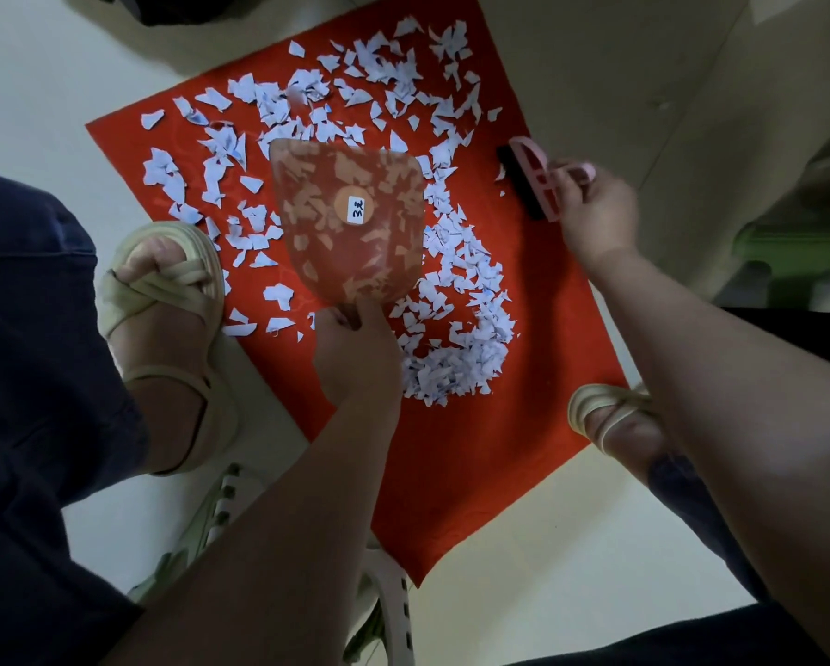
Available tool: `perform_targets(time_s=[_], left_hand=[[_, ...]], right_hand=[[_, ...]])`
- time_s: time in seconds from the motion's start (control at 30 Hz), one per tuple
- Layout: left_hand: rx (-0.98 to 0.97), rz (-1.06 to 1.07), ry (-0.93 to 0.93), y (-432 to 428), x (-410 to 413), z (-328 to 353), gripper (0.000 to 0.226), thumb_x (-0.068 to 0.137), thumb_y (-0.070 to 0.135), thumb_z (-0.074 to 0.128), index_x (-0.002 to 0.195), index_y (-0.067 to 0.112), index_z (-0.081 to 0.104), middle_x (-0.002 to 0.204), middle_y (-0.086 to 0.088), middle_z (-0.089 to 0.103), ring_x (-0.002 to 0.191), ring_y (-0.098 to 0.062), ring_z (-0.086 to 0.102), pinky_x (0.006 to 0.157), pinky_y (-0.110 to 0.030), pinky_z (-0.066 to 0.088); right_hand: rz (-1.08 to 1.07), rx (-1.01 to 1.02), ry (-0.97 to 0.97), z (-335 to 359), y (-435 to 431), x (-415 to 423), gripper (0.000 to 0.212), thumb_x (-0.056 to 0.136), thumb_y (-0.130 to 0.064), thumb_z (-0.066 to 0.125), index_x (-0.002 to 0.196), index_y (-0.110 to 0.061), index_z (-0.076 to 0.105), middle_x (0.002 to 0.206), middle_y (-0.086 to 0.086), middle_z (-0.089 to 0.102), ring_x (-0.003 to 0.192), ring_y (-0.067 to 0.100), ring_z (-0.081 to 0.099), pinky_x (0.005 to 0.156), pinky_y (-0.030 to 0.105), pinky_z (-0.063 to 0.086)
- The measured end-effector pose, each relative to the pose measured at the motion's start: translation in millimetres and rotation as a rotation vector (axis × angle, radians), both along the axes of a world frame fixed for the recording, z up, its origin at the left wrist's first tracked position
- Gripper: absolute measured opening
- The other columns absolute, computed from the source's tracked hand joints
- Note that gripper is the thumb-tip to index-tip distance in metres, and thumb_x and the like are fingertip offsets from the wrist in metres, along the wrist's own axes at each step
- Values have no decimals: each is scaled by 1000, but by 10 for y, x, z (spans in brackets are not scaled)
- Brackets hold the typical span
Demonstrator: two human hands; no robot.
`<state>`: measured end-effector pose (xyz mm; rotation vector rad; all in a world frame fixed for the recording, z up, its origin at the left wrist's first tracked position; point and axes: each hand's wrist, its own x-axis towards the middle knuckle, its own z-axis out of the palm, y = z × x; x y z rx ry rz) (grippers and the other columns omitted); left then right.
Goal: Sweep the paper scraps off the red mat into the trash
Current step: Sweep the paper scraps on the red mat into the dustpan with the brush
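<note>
Head cam, close, down onto mat (451, 473).

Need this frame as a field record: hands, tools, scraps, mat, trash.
red mat: lies on pale floor
left hand: grips the translucent dustpan by its handle, pan over the mat
right hand: holds the pink brush at the mat's right edge
paper scraps: scattered over the mat, denser heap right of the left hand
trash: not in view
progress: scraps not yet swept off

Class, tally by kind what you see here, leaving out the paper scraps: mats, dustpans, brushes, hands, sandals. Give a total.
Red mat: 1
Dustpan: 1
Brush: 1
Hands: 2 (left hand, right hand)
Sandals: 2 (left sandal, right sandal)
Total: 7
</note>
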<state>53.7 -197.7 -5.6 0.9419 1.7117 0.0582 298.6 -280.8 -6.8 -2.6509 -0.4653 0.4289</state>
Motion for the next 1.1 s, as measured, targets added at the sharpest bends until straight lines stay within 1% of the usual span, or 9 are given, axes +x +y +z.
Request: perform_targets(time_s=[0.2,0.3,0.4,0.57,0.67,0.77,0.87,0.97,1.1], left_hand=[[-13,6,2,9,28,30,29,97,39,55,75,24,42,69,9,46,60,-10,42,56,-28,33],[-5,-5,13,13,32,16,31,97,39,55,73,25,40,70,8,47,60,-10,42,56,-27,34],[-8,-3,15,19,41,3,31,97,39,55,74,24,41,69,8,46,59,-10,41,56,-27,34],[-1,-3,19,16,53,-14,29,96,39,54,74,25,41,68,8,45,59,-10,40,57,-28,34],[0,-8,23,12,71,-13,30,97,41,53,75,24,42,69,8,47,61,-12,42,56,-28,33],[9,-9,14,-7,75,-21,33,97,44,53,74,24,41,68,7,47,60,-11,43,56,-28,35],[20,-29,6,-11,62,-38,34,97,47,52,75,24,43,71,5,51,61,-12,45,56,-28,36],[20,-10,3,-6,62,-52,31,96,47,54,76,24,45,73,6,54,63,-12,48,59,-28,38],[28,1,8,-2,68,-55,30,96,43,56,74,26,43,70,8,50,62,-11,47,58,-28,37]], right_hand=[[161,-100,30,-49,120,-101,24,94,-36,51,110,-30,68,103,0,72,95,20,65,81,32,50],[173,-23,9,-1,41,-125,24,92,-40,51,106,-31,69,100,0,73,92,22,67,80,40,54],[95,15,-70,16,14,-51,27,93,-37,50,108,-26,70,102,2,73,95,21,67,82,33,51],[-11,-129,-37,-59,125,109,30,97,-35,48,111,-19,68,105,11,70,100,28,63,71,28,39],[153,-143,-6,-53,188,-4,29,96,-38,47,114,-27,67,106,5,72,99,24,64,78,29,46],[275,-135,-56,3,156,-66,29,95,-38,47,111,-26,68,97,7,73,89,29,67,76,38,52],[198,-89,-132,25,121,13,31,96,-39,46,111,-23,68,95,12,73,88,32,66,70,35,48],[89,-116,-152,-6,186,179,31,97,-37,44,110,-21,67,99,12,70,93,29,63,64,25,31],[-46,-65,-90,-66,403,334,29,96,-32,45,113,-22,65,109,2,69,101,19,62,71,20,36]])
